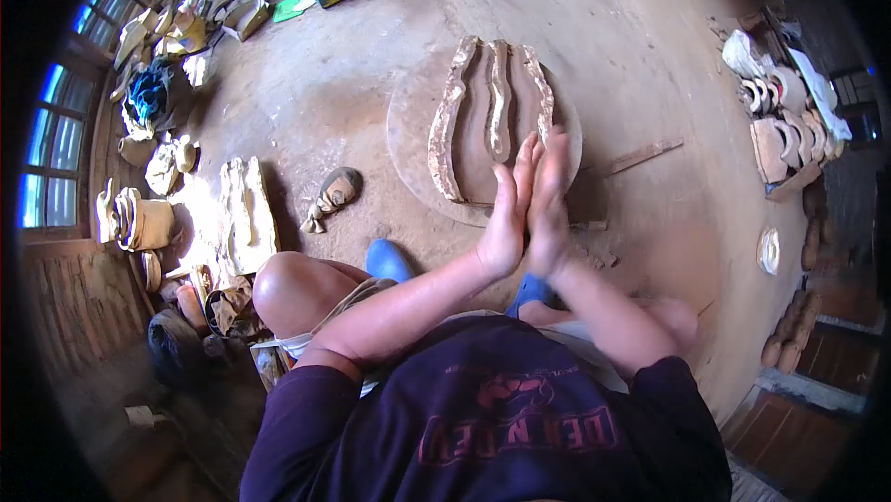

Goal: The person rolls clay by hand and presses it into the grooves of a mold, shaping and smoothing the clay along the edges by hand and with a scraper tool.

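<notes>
Left hand (503, 228), blurred right hand (551, 210) met palm to palm, fingers straight, narrow; couldn't tell whether anything lay between. Long, brown, wavy-channelled, pale-rimmed mould (476, 117) lay just beyond fingers, atop round grey disc (410, 122). Dropped fingertips risked denting rim.

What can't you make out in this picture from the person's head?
All in the head view:
Anything between the palms of the left hand and right hand: the hands hide it.
The right fingers' exact outline: blurred.
The lower right corner of the grooved block: behind the hands.
What the tied bag holds: its cloth covers it.
The room's upper right: dark and blurred.
</notes>
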